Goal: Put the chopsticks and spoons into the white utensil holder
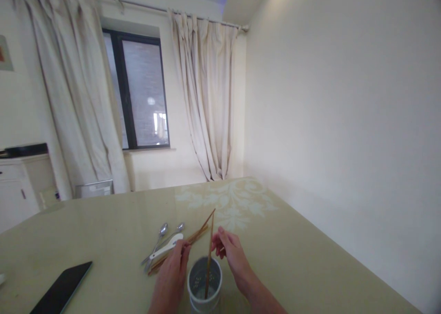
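My left hand (174,263) is closed on a thin wooden chopstick (205,224) that slants up to the right. Beneath and beside it, more chopsticks (156,264) lie in a loose bundle, partly hidden by the hand. A white spoon (167,247) and two metal spoons (163,230) lie next to the bundle. One chopstick (208,263) stands inside a grey cylindrical holder (205,300) with small holes, its top close to the slanted one's tip. My right hand (231,254) is just right of this upright stick, fingers loosely curled and thumb apart; whether the fingertips touch it is unclear.
A black tablet-like slab (64,288) lies at the left on the pale green table (113,240). The wall (344,144) runs along the table's right side. Beyond the far edge are curtains (210,98), a window (144,89) and a white cabinet (20,181).
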### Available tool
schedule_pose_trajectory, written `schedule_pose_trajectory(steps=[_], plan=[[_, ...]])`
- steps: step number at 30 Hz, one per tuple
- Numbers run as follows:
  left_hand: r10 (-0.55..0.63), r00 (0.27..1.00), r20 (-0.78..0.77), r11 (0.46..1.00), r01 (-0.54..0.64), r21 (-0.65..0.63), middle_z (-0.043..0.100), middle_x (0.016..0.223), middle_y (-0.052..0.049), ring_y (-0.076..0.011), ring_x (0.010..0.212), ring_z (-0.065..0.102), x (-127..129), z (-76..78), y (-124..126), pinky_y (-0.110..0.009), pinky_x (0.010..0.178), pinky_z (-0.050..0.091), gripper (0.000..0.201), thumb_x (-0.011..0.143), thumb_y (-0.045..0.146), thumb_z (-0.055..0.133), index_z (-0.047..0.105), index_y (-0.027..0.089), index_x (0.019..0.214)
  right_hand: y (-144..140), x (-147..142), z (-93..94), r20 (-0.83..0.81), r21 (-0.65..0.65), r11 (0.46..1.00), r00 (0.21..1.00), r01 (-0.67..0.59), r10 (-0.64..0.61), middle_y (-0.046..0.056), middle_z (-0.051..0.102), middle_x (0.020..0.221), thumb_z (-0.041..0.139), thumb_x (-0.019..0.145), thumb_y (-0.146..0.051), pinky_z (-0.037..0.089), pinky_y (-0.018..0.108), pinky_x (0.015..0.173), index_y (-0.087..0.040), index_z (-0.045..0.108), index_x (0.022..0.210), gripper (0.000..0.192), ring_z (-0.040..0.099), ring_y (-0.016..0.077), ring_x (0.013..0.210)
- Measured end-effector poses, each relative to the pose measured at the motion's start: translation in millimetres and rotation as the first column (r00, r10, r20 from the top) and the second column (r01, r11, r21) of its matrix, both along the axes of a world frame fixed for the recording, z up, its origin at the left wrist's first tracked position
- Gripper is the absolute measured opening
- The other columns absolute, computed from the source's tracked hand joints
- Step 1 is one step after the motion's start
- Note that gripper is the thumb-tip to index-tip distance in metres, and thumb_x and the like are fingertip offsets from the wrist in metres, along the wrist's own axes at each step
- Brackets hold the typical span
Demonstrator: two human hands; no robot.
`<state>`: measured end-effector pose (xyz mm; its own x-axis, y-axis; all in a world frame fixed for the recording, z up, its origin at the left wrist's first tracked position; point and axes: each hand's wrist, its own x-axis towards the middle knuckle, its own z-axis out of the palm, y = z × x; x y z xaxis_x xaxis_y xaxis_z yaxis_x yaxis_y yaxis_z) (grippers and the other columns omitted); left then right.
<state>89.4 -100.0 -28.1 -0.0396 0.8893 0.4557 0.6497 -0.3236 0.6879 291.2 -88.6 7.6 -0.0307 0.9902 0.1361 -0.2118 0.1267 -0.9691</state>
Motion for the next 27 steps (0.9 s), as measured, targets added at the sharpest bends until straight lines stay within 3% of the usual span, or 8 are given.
schedule_pose_trajectory(steps=[5, 8, 11, 13, 17, 20, 22, 27], plan=[[-0.265, 0.963, -0.048, 0.960, 0.268, 0.080, 0.083, 0.107, -0.005, -0.0218, 0.098, 0.079, 10.9, 17.8, -12.0, -0.029, 0.084, 0.063, 0.026, 0.096, 0.037, 0.060, 0.076, 0.029, 0.114, 3.2, -0.6, -9.2, 0.084, -0.035, 0.999, 0.996, -0.031, 0.034, 0.005, 0.074, 0.080, 0.079, 0.072, -0.082, 0.041, 0.027, 0.061, -0.017, 0.077, 0.089, 0.068, 0.060, 0.0164, 0.066], [-0.300, 0.952, -0.052, 0.947, 0.304, 0.104, 0.083, 0.106, -0.006, -0.0216, 0.098, 0.079, 12.7, 19.7, -13.5, -0.028, 0.086, 0.063, 0.027, 0.095, 0.035, 0.062, 0.078, 0.030, 0.116, 2.1, -2.5, -7.8, 0.057, -0.016, 0.998, 0.997, -0.054, 0.054, 0.004, 0.074, 0.079, 0.081, 0.072, -0.081, 0.042, 0.027, 0.060, -0.016, 0.076, 0.091, 0.067, 0.061, 0.0164, 0.065], [-0.240, 0.968, -0.066, 0.962, 0.247, 0.116, 0.083, 0.109, -0.007, -0.0228, 0.102, 0.078, 10.9, 12.2, -9.1, -0.030, 0.090, 0.063, 0.030, 0.101, 0.036, 0.055, 0.078, 0.031, 0.119, 2.2, 0.5, 0.7, 0.025, 0.052, 0.999, 1.000, 0.018, -0.019, 0.003, 0.070, 0.073, 0.079, 0.073, -0.083, 0.040, 0.027, 0.057, -0.017, 0.074, 0.083, 0.067, 0.058, 0.0153, 0.060], [-0.157, 0.981, -0.110, 0.977, 0.171, 0.130, 0.082, 0.113, -0.007, -0.0239, 0.107, 0.077, 6.2, 5.2, -3.8, -0.034, 0.096, 0.062, 0.033, 0.103, 0.037, 0.050, 0.079, 0.030, 0.118, 2.1, 9.4, 10.6, -0.021, 0.117, 0.980, 0.987, 0.161, -0.159, 0.002, 0.066, 0.069, 0.076, 0.076, -0.083, 0.040, 0.027, 0.056, -0.018, 0.072, 0.081, 0.066, 0.056, 0.0151, 0.059], [0.113, 0.947, -0.300, 0.989, -0.078, 0.125, 0.080, 0.120, -0.008, -0.0265, 0.115, 0.072, -8.9, -2.6, 5.0, -0.042, 0.104, 0.056, 0.040, 0.104, 0.024, 0.042, 0.080, 0.028, 0.116, 0.3, 42.5, 34.9, -0.167, 0.197, 0.822, 0.845, 0.534, -0.508, -0.003, 0.057, 0.063, 0.071, 0.084, -0.082, 0.038, 0.027, 0.053, -0.021, 0.066, 0.081, 0.061, 0.049, 0.0139, 0.057], [0.268, 0.852, -0.450, 0.961, -0.269, 0.063, 0.076, 0.132, -0.009, -0.0277, 0.124, 0.068, -16.1, 0.5, 5.2, -0.044, 0.105, 0.052, 0.043, 0.104, 0.016, 0.041, 0.076, 0.027, 0.126, -1.5, 66.2, 49.6, -0.338, 0.215, 0.713, 0.736, 0.668, -0.587, -0.007, 0.050, 0.062, 0.072, 0.088, -0.074, 0.032, 0.024, 0.048, -0.023, 0.058, 0.078, 0.053, 0.041, 0.0111, 0.054], [0.285, 0.803, -0.524, 0.943, -0.334, 0.002, 0.074, 0.136, -0.010, -0.0280, 0.128, 0.065, -16.4, 5.1, 3.2, -0.044, 0.105, 0.050, 0.042, 0.104, 0.016, 0.042, 0.074, 0.026, 0.130, -2.7, 73.7, 55.2, -0.431, 0.198, 0.737, 0.733, 0.646, -0.526, -0.008, 0.049, 0.064, 0.079, 0.086, -0.069, 0.031, 0.022, 0.046, -0.024, 0.057, 0.078, 0.051, 0.039, 0.0098, 0.053], [0.218, 0.781, -0.585, 0.942, -0.324, -0.082, 0.076, 0.130, -0.009, -0.0271, 0.126, 0.066, -12.8, 11.7, -0.3, -0.043, 0.104, 0.047, 0.037, 0.107, 0.021, 0.043, 0.076, 0.026, 0.123, -10.8, 57.4, 56.6, -0.452, 0.176, 0.905, 0.848, 0.388, -0.276, -0.004, 0.059, 0.071, 0.089, 0.077, -0.065, 0.041, 0.021, 0.047, -0.023, 0.064, 0.084, 0.049, 0.049, 0.0100, 0.054]])
